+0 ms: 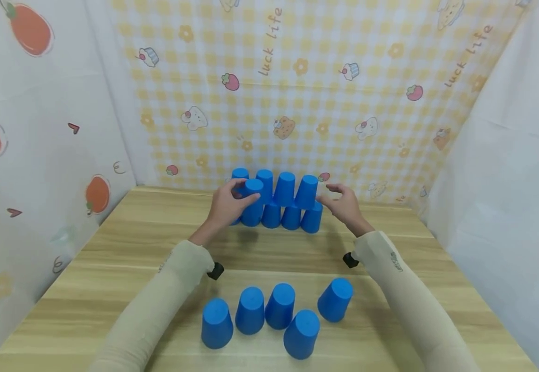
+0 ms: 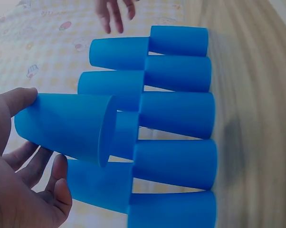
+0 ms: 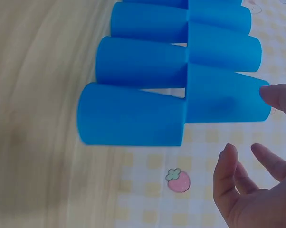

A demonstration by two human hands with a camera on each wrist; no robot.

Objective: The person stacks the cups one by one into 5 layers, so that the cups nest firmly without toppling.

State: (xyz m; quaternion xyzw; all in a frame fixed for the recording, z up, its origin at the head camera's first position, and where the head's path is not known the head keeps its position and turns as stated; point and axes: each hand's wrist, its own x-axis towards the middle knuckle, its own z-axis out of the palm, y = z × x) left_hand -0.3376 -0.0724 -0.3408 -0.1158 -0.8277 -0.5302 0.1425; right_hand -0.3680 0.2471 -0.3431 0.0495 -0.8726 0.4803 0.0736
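Observation:
My left hand (image 1: pixel 226 204) holds a blue plastic cup (image 2: pixel 62 126), its thumb and fingers around the narrow end. That cup is upside down, in front of the left part of a two-row wall of matching cups. The wall's lower row (image 2: pixel 177 115) carries an upper row (image 1: pixel 286 189), each upper cup straddling two below. My right hand (image 1: pixel 345 205) is at the wall's right end, fingers loosely bent and apart. In the right wrist view its thumb (image 3: pixel 278 99) is right at the base of the end upper cup (image 3: pixel 228 97); nothing lies between thumb and fingers.
Nearer me, several loose blue cups stand upside down on the wooden table (image 1: pixel 390 320), among them a cup (image 1: pixel 335 299) set apart on the right. Close behind the wall hangs a yellow checked cloth (image 1: pixel 297 103); white cloth (image 1: pixel 497 170) lines both sides.

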